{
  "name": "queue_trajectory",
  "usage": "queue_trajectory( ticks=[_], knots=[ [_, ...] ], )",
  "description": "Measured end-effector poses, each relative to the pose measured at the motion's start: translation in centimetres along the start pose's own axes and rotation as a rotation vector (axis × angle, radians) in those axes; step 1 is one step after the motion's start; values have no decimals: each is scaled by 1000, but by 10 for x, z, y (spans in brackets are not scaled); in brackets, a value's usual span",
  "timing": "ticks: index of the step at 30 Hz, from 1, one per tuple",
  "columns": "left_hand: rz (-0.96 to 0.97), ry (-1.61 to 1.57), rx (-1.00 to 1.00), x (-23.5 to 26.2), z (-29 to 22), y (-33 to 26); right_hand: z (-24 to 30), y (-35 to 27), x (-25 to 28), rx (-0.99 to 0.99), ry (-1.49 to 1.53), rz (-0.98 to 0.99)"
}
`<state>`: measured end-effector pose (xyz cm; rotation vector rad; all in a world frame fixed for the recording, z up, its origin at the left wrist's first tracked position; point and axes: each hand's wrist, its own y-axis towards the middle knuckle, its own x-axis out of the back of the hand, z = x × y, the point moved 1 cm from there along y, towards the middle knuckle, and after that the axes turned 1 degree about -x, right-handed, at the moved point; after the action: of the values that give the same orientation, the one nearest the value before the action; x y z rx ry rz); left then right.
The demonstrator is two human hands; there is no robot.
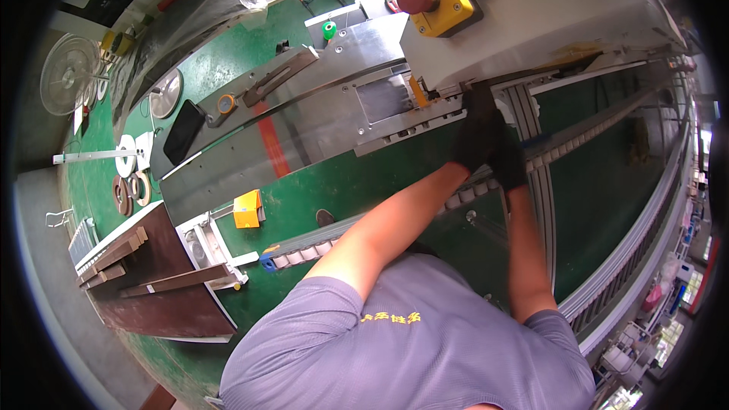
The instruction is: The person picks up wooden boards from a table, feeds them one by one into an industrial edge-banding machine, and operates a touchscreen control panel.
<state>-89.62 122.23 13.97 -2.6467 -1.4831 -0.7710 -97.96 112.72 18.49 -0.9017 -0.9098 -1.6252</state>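
Both my hands wear black gloves and are close together at the front edge of a machine. My left hand (pixel 475 130) reaches up to the slot under the grey machine housing (pixel 524 15), beside a dark strip (pixel 547 72) lying along that edge. Just right of it and partly overlapping, my right hand (pixel 507 153) is near an upright aluminium profile (pixel 535 175). The dark gloves merge, so their fingers and anything between them do not show clearly. A roller rail (pixel 547 158) runs below my hands.
A yellow box with a red push button (pixel 437 1) sits on the housing. The long metal bed (pixel 319 125) carries a black phone (pixel 184 133), a tape measure (pixel 226 104) and a slotted bar (pixel 281 76). Brown panels (pixel 159 281) lie at the lower left.
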Motion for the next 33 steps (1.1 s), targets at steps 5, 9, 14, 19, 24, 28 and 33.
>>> queue_trajectory(
  ticks=[5, 9, 14, 19, 24, 28, 33],
  knots=[
    [-18, -18, 150, -43, -15, 33, -73, 20, 24, -2, 72, 24],
    [253, -251, 289, 9, -13, 39, -10, 35, 64, -417, -410, 293],
    [65, -301, 179, 170, 0, -54, -20, -15, 15, -378, -879, -18],
    [-1105, 36, 458, 417, 100, -295, 76, -28, -45, -89, -681, -19],
    [-1666, -526, 870, 468, 144, -469, 203, -77, -91, 124, -65, -6],
    [-1467, -1285, 282, 494, 241, -529, 346, -60, -128, 397, 165, 204],
    [-1723, -1225, 412, 482, 271, -543, 482, -54, -153, 623, 143, 570]
  ],
)
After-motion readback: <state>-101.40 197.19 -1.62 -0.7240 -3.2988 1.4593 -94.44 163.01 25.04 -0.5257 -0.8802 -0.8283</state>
